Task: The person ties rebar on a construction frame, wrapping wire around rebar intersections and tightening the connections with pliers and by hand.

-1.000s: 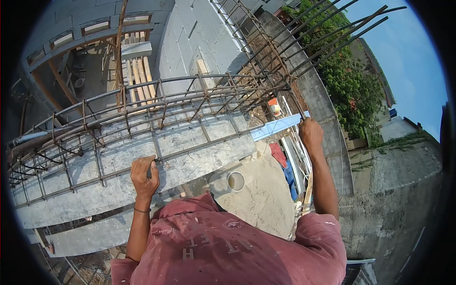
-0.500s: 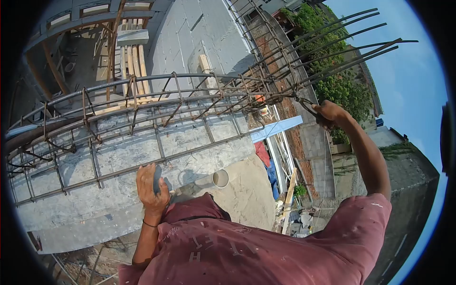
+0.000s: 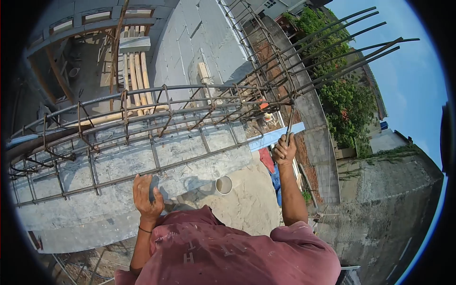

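Note:
A rusty steel rebar cage (image 3: 142,89) runs across the view to a corner joint at right. My right hand (image 3: 285,149) is closed round the handles of a pair of pincers (image 3: 289,122). The head of the pincers meets the joint, just below several long protruding bars (image 3: 361,64); any wire in its jaws is too small to make out. Near the cage's lowest bar, my left hand (image 3: 148,202) has its fingers stretched out and holds nothing. Its fingertips lie at that bar, but whether they touch it I cannot tell.
Pale concrete (image 3: 109,202) lies under the cage. A bucket (image 3: 223,185) sits by sand (image 3: 251,194), with a light-blue board (image 3: 279,136) beyond. Bamboo poles (image 3: 137,76) and a grey block wall (image 3: 180,47) stand behind. At right, a drop leads down to other walls.
My right hand has swung down and left with the pincers, whose handles now point downward from the joint. My left hand is slightly lower, still with its fingers stretched out.

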